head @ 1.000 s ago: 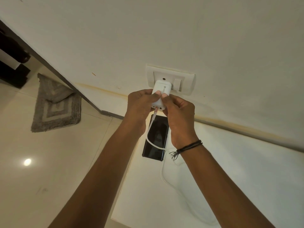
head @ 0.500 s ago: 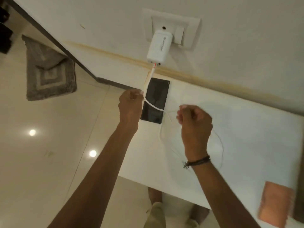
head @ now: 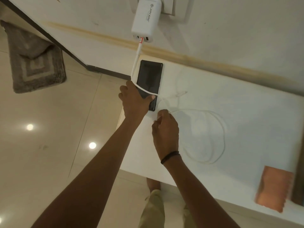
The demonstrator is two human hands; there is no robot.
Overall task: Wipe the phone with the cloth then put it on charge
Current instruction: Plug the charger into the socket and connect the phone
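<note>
A black phone (head: 149,78) lies screen up on the white counter (head: 246,132) by the wall. My left hand (head: 134,100) grips its near end, thumb across the screen. A white charger (head: 146,18) sits in the wall socket, and its white cable (head: 220,129) runs down over the phone and loops on the counter. My right hand (head: 165,127) pinches the cable just right of the phone's near corner. The cable's free plug (head: 182,93) lies on the counter to the right of the phone. An orange cloth (head: 274,188) lies at the counter's near right.
A grey floor mat (head: 34,61) lies on the tiled floor at the left. The counter's left edge runs just beside the phone. A dark object (head: 298,183) stands at the far right past the cloth.
Both hands have left the charger and come down to the counter. My left hand has taken hold of the phone's near end. My right hand has moved to the cable beside it.
</note>
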